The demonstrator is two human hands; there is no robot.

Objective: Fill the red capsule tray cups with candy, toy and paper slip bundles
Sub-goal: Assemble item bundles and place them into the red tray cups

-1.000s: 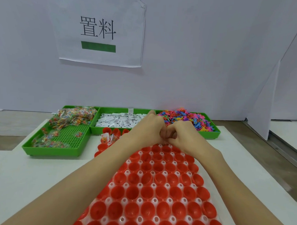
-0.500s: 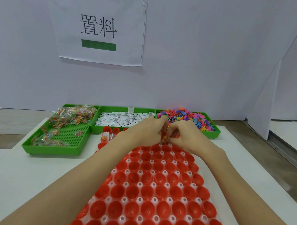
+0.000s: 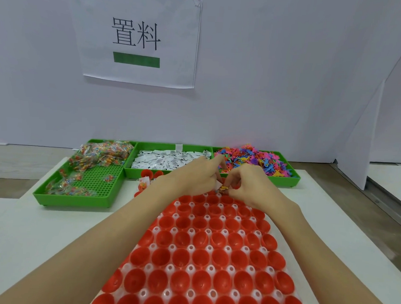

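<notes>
Pinching a small bundle (image 3: 223, 188) between them, the left hand (image 3: 194, 174) and right hand (image 3: 251, 184) hovered over the tray's (image 3: 204, 251) far rows. Only one far-left cup (image 3: 143, 184) looked filled; nearly all visible cups sat empty.

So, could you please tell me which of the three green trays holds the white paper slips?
The middle tray, at the far edge of the table: it holds the white slips, whereas the left tray holds wrapped candy and the right tray holds colourful toys.

Both hands (image 3: 223, 180) on small bundle (image 3: 223, 188)
</notes>
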